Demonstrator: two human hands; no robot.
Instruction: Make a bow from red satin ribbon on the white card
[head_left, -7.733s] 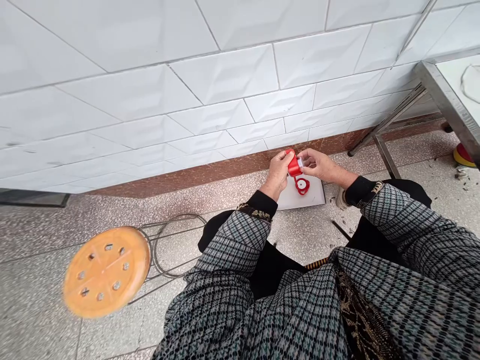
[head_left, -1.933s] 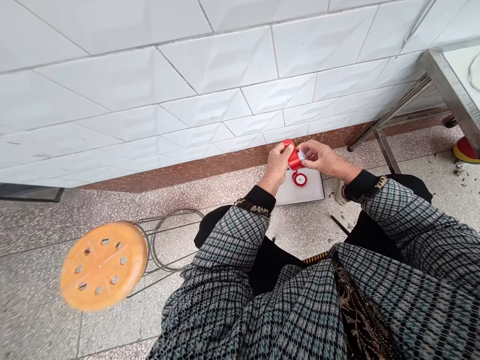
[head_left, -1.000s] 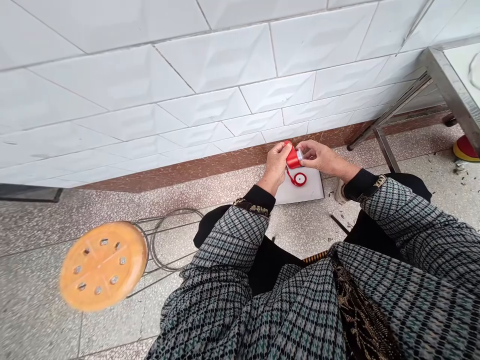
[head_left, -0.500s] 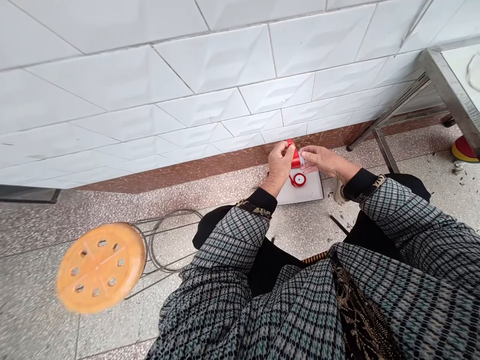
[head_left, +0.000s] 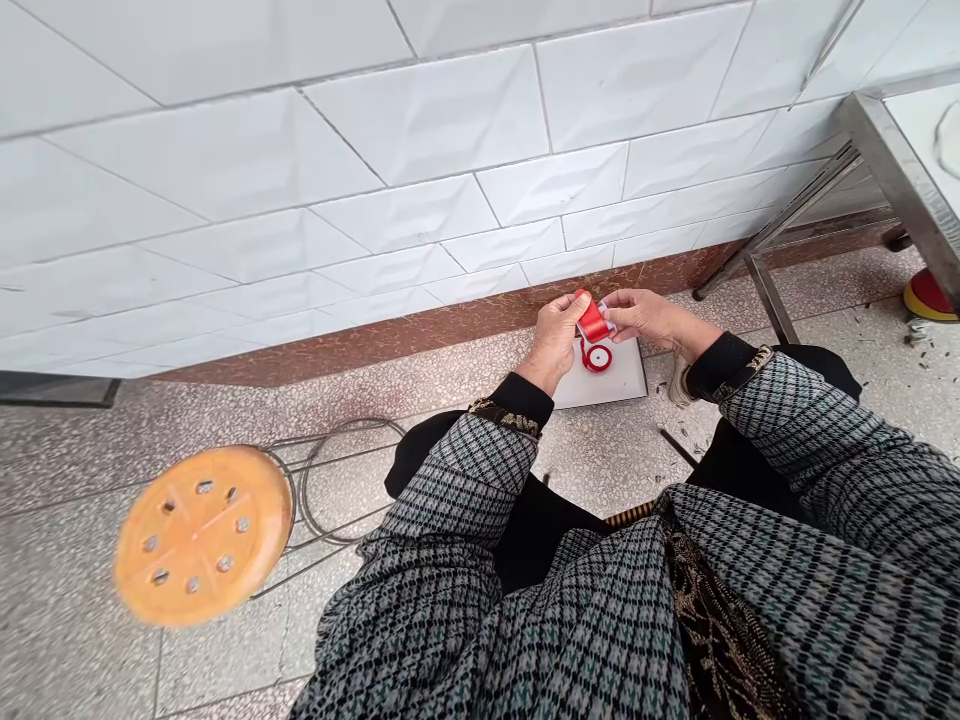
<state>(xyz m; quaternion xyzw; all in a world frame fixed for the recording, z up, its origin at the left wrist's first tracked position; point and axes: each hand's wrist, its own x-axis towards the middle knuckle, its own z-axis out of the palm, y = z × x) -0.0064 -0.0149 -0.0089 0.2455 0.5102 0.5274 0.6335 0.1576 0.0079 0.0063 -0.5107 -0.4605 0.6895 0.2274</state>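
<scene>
Between my hands, above a shallow white box, is a flat band of shiny red ribbon (head_left: 595, 322) with a pale, whitish piece along its edge. The thumb and fingers of my left hand (head_left: 559, 335) are closed on its left end. My right hand (head_left: 637, 315) pinches the pale right edge, with the fingertips partly hidden behind it. A small roll of red ribbon (head_left: 598, 358) with a white core lies on the white box (head_left: 622, 380), and a thin red strand runs up from it toward my hands.
An orange round stool (head_left: 202, 535) with metal legs stands at the left on the speckled floor. White wall tiles (head_left: 420, 120) rise ahead. To the right is a metal-framed table (head_left: 892, 150), with a red and yellow object (head_left: 934, 295) below it.
The red band has tilted and come slightly lower, its broad face now turned more toward me. Both hands have shifted a little with it; the roll stays on the box.
</scene>
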